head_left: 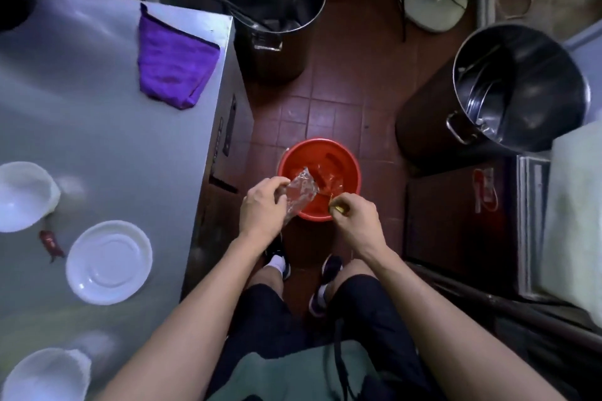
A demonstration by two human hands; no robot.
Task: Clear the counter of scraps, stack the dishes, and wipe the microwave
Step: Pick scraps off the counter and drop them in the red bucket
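A: Where are the hands?
B: Both arms reach forward and down, bare. The left hand pinches a wrapper with curled fingers.
A: And the right hand?
B: Fingertips curled, pinching a small yellow scrap.

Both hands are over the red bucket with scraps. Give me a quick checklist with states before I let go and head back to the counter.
1. Left hand over red bucket: ok, it holds the clear plastic wrapper above the rim.
2. Right hand over bucket: ok, it pinches a small yellowish scrap at the rim.
3. Counter free of scraps: not ok, a red chili lies there.
4. Dishes stacked: not ok, the plate and bowls sit apart.
5. Purple cloth within sight: ok.
6. Microwave wiped: cannot tell.
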